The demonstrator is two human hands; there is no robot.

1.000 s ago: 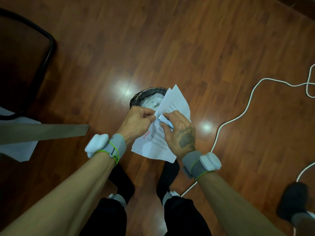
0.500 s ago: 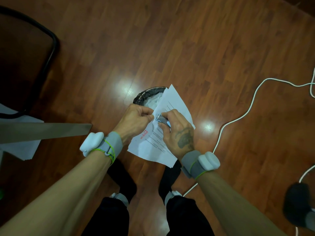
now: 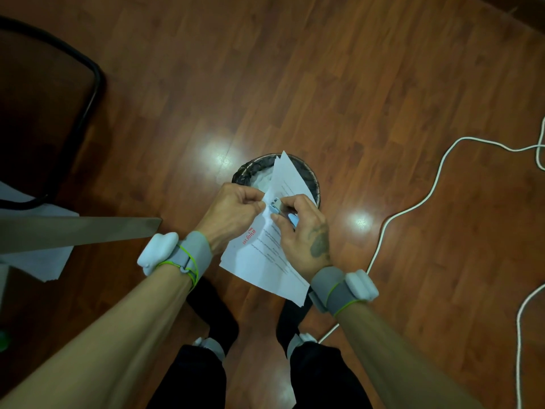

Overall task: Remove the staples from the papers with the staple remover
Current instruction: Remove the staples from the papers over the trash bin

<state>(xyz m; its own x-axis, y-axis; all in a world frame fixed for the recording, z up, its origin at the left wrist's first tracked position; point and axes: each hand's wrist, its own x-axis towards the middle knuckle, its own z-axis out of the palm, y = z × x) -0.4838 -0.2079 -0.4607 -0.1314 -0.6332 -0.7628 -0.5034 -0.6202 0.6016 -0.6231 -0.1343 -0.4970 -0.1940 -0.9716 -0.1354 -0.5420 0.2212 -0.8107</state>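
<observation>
I hold a small stack of white printed papers (image 3: 265,261) above a round waste bin (image 3: 313,178). My left hand (image 3: 236,212) pinches the papers at their left edge. My right hand (image 3: 306,234) grips a small metal staple remover (image 3: 276,205), its jaws pressed on the paper right beside my left fingertips. The staple itself is too small to see. The papers' upper corner sticks out over the bin.
The bin has a dark liner and white crumpled paper inside. A white cable (image 3: 413,208) snakes over the wooden floor at right. A table edge (image 3: 79,231) with white sheets and a black chair frame (image 3: 91,90) stand at left. My feet are below.
Both hands and the papers have shifted slightly forward over the bin. The staple remover has moved closer to my left fingertips on the paper's edge.
</observation>
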